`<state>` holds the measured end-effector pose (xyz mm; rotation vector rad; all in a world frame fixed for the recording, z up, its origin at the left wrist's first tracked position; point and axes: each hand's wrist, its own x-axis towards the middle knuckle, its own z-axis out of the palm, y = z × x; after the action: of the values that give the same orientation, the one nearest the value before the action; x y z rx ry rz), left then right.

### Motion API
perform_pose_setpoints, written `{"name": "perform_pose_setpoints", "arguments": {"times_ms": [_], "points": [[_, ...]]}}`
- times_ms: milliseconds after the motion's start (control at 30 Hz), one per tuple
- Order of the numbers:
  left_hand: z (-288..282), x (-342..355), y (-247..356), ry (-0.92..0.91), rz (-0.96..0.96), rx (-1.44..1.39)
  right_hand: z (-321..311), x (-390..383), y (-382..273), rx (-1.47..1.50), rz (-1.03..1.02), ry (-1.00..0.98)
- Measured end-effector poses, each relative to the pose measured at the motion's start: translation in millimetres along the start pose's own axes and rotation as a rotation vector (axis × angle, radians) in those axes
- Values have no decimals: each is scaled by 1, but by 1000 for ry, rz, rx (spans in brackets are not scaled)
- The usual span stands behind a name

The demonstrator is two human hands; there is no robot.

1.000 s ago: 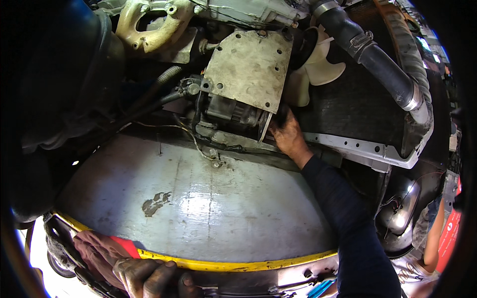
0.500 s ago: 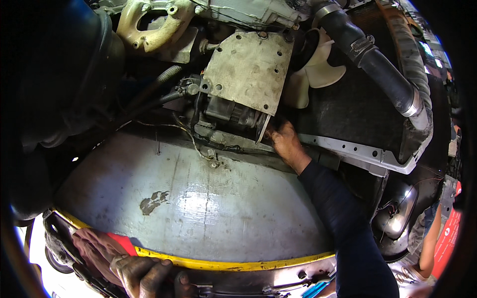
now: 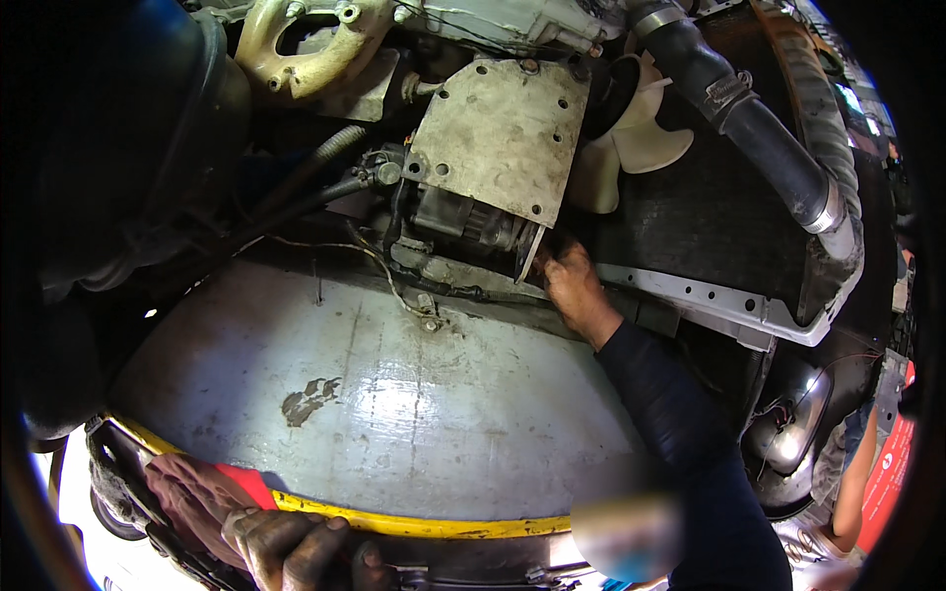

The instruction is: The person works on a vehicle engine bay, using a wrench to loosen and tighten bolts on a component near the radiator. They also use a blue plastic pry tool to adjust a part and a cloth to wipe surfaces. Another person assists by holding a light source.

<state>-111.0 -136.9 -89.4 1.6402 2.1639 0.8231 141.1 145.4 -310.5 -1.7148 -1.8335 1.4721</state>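
Note:
My right hand [image 3: 578, 293] reaches in beside a metal bracket plate [image 3: 498, 138] with several holes. Its fingers are bent in at the plate's lower right edge, around a part hidden by the plate and shadow. Under the plate sits a dark cylindrical unit [image 3: 458, 217], with cables and a hose at its left. At the bottom, my grease-darkened left hand [image 3: 291, 547] leans on the yellow-edged rim [image 3: 414, 526] of a grey painted panel [image 3: 394, 433]. Its fingers are bent but apart, with nothing visible in them.
White fan blades [image 3: 641, 143] stand right of the plate, before a dark radiator [image 3: 714, 217]. A thick black hose [image 3: 778, 153] runs down the right. A brown cloth [image 3: 187, 492] lies by my left hand. Another person's arm [image 3: 855, 483] shows at far right.
The view has shifted slightly. A blurred shape has appeared at the lower edge, left of my right forearm. Both hands keep nearly the same places.

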Motion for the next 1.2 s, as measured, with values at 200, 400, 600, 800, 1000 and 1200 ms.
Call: {"name": "perform_pose_setpoints", "arguments": {"times_ms": [200,400,600,800,1000,1200], "points": [[-1,-1,0,-14,0,7,8,0,2,200,387,-62],[12,-10,-1,102,-8,5,7,-10,-14,438,473,-99],[10,-11,0,41,2,97,1,4,12,538,396,-304],[-12,13,44,6,-145,38,-14,13,24,-203,76,-230],[22,78,45,-303,55,252,-10,10,4,-341,-363,13],[122,156,15,-493,41,429,-9,6,12,-401,-434,164]]}}
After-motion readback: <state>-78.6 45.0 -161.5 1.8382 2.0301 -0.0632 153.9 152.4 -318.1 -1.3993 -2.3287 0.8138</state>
